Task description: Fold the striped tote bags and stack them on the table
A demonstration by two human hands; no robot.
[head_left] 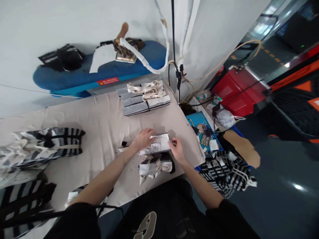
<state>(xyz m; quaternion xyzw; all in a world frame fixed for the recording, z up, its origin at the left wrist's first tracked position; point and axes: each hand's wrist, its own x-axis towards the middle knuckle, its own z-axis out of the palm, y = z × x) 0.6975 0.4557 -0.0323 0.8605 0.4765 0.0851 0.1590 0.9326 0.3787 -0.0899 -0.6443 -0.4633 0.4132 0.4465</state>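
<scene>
A folded white-and-black striped cloth piece (159, 144) lies on the cloth-covered table. My left hand (145, 138) rests at its left end, fingers stretched and lying on the cloth. At the right end, my right hand (176, 149) has its fingers drawn together by the edge; a small, shiny dark thing shows there, too small to name. Just nearer to me is a folded striped bundle (149, 169) with pale ties knotted round it. A small black patch (124, 143) on a light strip sits left of my left hand.
Folded striped pieces with cream straps (136, 103) lie at the table's back. Striped bundles (67, 141) fill the left. Behind, an iron (126, 54) stands on a blue pressing board (152, 54). At right are a blue tray (199, 118) of small items and a striped cloth heap (221, 169).
</scene>
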